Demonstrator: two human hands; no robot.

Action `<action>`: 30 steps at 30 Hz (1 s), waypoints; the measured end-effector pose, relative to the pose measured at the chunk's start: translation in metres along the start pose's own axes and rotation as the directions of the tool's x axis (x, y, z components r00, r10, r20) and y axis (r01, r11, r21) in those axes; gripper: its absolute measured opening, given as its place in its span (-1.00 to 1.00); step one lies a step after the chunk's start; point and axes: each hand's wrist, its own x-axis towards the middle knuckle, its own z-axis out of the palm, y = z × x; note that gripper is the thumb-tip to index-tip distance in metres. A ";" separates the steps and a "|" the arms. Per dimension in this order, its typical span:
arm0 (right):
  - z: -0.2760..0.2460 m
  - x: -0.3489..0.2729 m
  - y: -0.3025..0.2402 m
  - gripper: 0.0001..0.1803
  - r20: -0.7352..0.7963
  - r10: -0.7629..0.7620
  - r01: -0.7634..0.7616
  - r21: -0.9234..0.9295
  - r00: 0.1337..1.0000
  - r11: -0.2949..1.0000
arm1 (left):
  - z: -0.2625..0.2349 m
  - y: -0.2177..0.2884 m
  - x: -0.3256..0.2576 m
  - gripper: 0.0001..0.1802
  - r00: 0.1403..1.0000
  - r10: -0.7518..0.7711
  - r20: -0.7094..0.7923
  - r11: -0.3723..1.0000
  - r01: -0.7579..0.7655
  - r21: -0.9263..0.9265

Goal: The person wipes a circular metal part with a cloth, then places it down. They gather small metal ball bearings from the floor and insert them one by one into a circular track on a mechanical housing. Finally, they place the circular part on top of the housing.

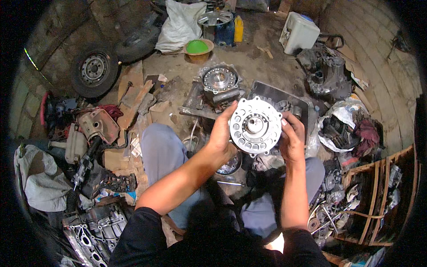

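Note:
Between my two hands I hold up a round silver metal housing cover [242,135], with a ring of holes, small lugs round its rim and a central hub. My left hand [221,131] grips its left edge, thumb along the rim. On the opposite edge, the fingers of my right hand [292,135] are closed round the rim. Just beyond it stands a gearbox part [219,80] with a similar round, bolt-holed face and a splined centre. Below the cover, partly hidden by my left hand, is a round dark bowl [230,165] with shiny contents.
A dark tray [307,107] lies behind my right hand. Gear housings [322,73] and a white sack of parts [331,144] stand at right. Wheels [93,69] lean on the left wall. An engine block [95,231] sits near left; a green basin [197,46] is at the back.

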 end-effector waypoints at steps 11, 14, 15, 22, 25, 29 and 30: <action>-0.013 0.029 0.012 -0.56 0.106 -0.081 0.116 -0.389 0.991 0.914 | -0.016 0.011 0.019 -0.37 0.995 -0.057 -0.083 0.998 0.059 0.015; -0.018 0.030 0.020 -0.53 0.093 -0.090 0.119 -0.371 0.992 0.921 | -0.019 0.010 0.023 -0.24 0.997 -0.047 -0.065 0.999 0.046 -0.017; -0.020 0.030 0.022 -0.52 0.081 -0.084 0.107 -0.355 0.993 0.929 | -0.017 0.011 0.023 -0.13 0.997 -0.045 -0.069 0.999 0.047 0.017; -0.023 0.028 0.031 -0.47 -0.003 -0.029 0.028 -0.156 1.000 0.987 | -0.019 0.009 0.032 -0.04 0.996 -0.038 -0.081 0.997 0.043 0.066; -0.020 0.028 0.024 -0.46 -0.003 0.006 -0.007 -0.080 1.000 0.997 | -0.023 0.006 0.035 -0.04 0.996 -0.038 -0.083 0.998 0.043 0.052; -0.020 0.029 0.016 -0.57 0.005 -0.034 0.034 -0.175 0.999 0.984 | -0.019 0.003 0.038 -0.03 0.996 -0.039 -0.081 0.998 0.043 0.046; -0.020 0.028 0.016 -0.59 -0.001 -0.045 0.044 -0.173 0.999 0.984 | -0.017 0.002 0.038 -0.03 0.996 -0.039 -0.074 0.998 0.042 0.040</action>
